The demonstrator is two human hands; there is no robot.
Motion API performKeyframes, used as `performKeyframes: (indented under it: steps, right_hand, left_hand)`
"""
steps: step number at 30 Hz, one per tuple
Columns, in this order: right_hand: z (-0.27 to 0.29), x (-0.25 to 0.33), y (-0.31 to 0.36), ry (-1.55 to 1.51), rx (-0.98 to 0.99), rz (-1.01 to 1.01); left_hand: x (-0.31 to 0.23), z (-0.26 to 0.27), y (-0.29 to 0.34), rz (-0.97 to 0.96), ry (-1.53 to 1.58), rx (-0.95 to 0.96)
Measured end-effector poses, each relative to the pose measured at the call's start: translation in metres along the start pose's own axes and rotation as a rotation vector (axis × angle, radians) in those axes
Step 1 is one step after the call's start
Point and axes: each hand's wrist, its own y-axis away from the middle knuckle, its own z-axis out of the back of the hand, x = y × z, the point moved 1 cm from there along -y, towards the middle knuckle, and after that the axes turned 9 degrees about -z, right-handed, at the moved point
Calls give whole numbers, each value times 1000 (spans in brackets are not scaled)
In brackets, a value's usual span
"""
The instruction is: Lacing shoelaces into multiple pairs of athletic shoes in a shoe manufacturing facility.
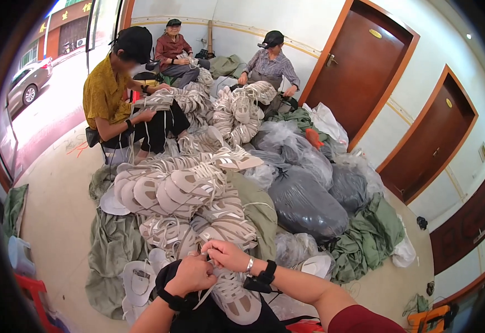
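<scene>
At six o'clock lies a beige shoe with brown patches and pale laces (235, 298), on the black-clothed lap (198, 321). At its eleven o'clock the left hand (194, 273) and right hand (229, 257) meet, fingers curled; what they grip, I cannot tell. Similar shoes (182, 188) heap up at twelve o'clock.

We hold our left hand (194, 274) and right hand (229, 257) close together, both curled, left forearm (156, 316) rising from below, right forearm (306, 289) slanting from lower right.
</scene>
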Motion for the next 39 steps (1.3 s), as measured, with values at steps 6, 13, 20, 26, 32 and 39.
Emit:
performKeyframes:
  steps: [6, 13, 20, 26, 32, 39]
  right_hand:
    - [-5, -9, 1, -44, 85, -61]
    - [25, 3, -11, -52, 51, -58]
    - [27, 9, -13, -361, 158, -156]
    - [19, 4, -8, -313, 250, -125]
    - [13, 13, -7, -187, 241, -89]
    - [21, 14, -14, -170, 238, -81]
  left_hand:
    - [-2, -5, 15, 70, 156, -67]
    - [4, 37, -9, 395, 941, -423]
    - [22, 32, -22, 497, 1014, -455]
    - [12, 28, -22, 465, 1047, -434]
    - [-3, 28, -15, 370, 764, -540]
    - [-103, 1, 37, -203, 310, -16]
